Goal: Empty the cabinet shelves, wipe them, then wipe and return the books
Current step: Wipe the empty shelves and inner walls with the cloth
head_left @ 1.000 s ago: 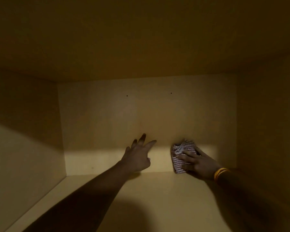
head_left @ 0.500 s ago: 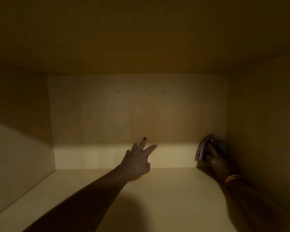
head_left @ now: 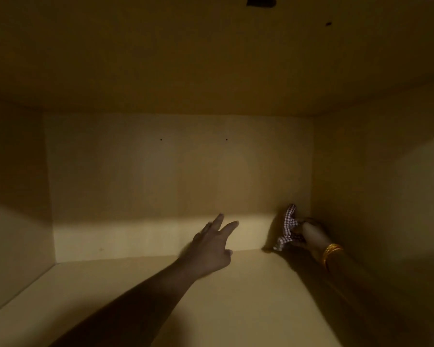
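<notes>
I am looking into a dim yellow cabinet compartment with a bare shelf floor (head_left: 211, 301) and back panel (head_left: 176, 176). My right hand (head_left: 311, 234), with gold bangles on the wrist, grips a crumpled checked cloth (head_left: 289, 227) pressed into the back right corner where panel, side wall and shelf meet. My left hand (head_left: 212, 245) reaches across the middle of the shelf, fingers spread and pointing at the back panel, holding nothing. No books are in view.
The left side wall (head_left: 15, 221) and right side wall (head_left: 376, 196) close the compartment in. The underside of the shelf above (head_left: 211, 58) is low overhead. Two small dark holes mark the back panel.
My right hand slid the cloth along the back panel from near the middle into the right corner and now bunches it lower there. My left hand stayed almost still.
</notes>
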Demonstrator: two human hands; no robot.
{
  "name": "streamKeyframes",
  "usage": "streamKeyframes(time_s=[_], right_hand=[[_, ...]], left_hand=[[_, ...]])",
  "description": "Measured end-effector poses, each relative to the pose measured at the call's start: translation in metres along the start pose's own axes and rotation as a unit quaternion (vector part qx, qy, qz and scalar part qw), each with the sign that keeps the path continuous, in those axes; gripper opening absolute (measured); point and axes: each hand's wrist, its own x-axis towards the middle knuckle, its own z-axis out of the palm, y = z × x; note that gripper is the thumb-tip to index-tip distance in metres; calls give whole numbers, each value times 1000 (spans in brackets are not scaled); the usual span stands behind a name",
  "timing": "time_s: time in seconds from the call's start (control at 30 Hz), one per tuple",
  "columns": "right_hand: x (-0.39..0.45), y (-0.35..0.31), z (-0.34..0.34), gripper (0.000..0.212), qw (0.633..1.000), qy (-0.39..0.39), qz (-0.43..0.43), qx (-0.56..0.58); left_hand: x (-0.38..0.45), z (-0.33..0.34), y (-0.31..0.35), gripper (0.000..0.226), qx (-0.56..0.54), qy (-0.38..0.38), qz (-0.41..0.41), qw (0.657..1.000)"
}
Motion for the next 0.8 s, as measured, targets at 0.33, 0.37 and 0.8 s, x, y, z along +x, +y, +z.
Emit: streamKeyframes(time_s=[0.33, 0.37, 0.8], right_hand=[[-86, -27, 20, 63, 975, -70, 81, 193], [-90, -25, 22, 74, 974, -77, 80, 198], [-180, -65, 1, 19, 983, 11, -23, -180]], left_hand=[[8, 1, 45, 53, -324, -23, -66, 944], [7, 1, 51, 49, -383, -45, -98, 918], [-21, 29, 107, 45, -452, 39, -73, 888]])
